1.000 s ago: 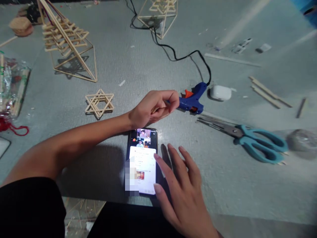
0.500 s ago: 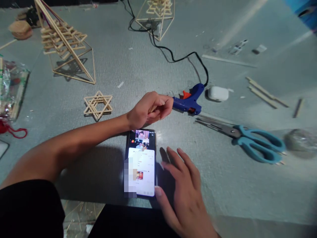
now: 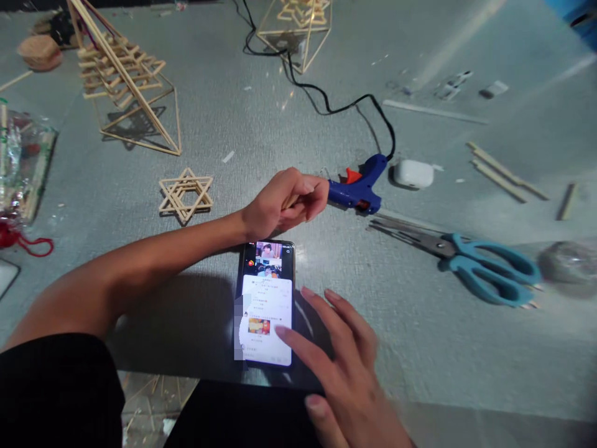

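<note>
L hand (image 3: 290, 200) curled, can't tell on what; R hand (image 3: 351, 354) fingers apart, index at phone (image 3: 265, 295); stick star (image 3: 203, 201) assembled, left; loose sticks (image 3: 506, 170) unjoined, far right.

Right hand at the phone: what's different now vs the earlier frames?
The right hand shifted: its index finger moved left and nearer the wearer, now over the lower screen of the phone; its thumb drew back toward the wearer. Screen content changed. Left hand still curled; glue gun and scissors unmoved.
</note>
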Demonstrator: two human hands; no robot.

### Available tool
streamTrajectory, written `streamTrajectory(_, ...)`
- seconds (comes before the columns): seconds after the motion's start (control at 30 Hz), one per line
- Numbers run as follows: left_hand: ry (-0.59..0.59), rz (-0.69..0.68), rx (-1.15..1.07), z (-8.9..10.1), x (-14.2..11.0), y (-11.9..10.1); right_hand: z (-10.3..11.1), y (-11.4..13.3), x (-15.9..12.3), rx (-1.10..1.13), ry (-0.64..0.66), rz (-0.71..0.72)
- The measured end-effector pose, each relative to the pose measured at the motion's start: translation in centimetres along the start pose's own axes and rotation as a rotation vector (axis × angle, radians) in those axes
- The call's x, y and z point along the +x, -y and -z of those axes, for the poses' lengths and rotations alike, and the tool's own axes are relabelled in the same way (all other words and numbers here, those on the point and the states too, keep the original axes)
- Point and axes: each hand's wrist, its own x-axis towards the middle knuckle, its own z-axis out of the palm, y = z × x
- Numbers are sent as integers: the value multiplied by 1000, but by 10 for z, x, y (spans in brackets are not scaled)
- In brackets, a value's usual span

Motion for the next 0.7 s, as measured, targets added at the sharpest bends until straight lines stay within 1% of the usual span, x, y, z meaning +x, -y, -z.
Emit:
streamTrajectory(0.1,5,-5,7,1,1,1,-3,2,7,-95,88,20)
streamTrajectory(0.23,28,-31,-12,1,1,4,-7,3,11,-136,134,19)
streamTrajectory(0.33,15,-39,-19,0,0,3,-6,3,11,-138,148,26)
streamTrajectory(0.43,1,-41,-3,-2,0,1,-3,2,7,-96,113,32)
streamTrajectory(0.57,-23,-21,9,-2,0,-1,-3,2,3,-77,43,-44)
streamTrajectory(0.7,-16,-15,33,0,-1,2,-6,2,4,-82,-7,-69)
